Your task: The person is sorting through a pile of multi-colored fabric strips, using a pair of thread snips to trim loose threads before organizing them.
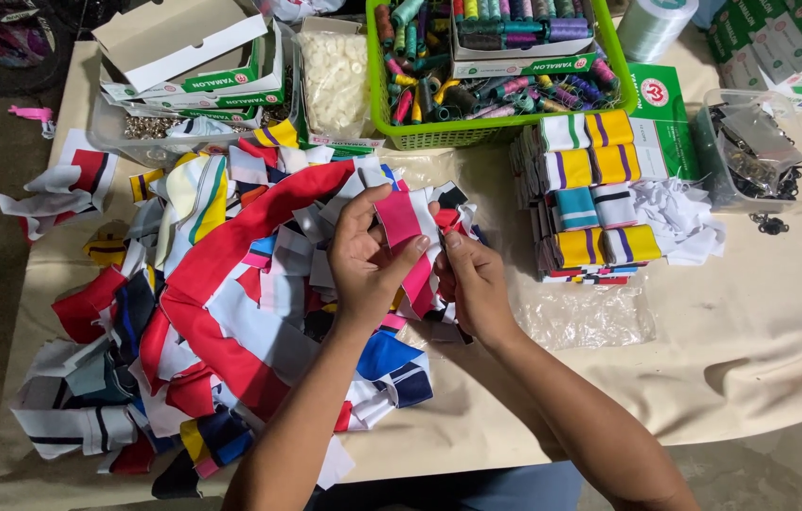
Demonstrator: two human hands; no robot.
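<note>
Pink-and-white fabric strip [408,248] is held up over the scrap pile [221,312] on the bench [761,341], long axis running roughly away from the person, its pink end pointing toward the green basket of thread spools [491,71]. Left hand [368,260] wraps it from the left, thumb pressed across the pink face, fingers curled behind; right hand [472,284] pinches the strip's right edge between thumb and fingertips, both forearms angled in from below. Stack of folded striped bands [590,194] sits just right of the hands.
</note>
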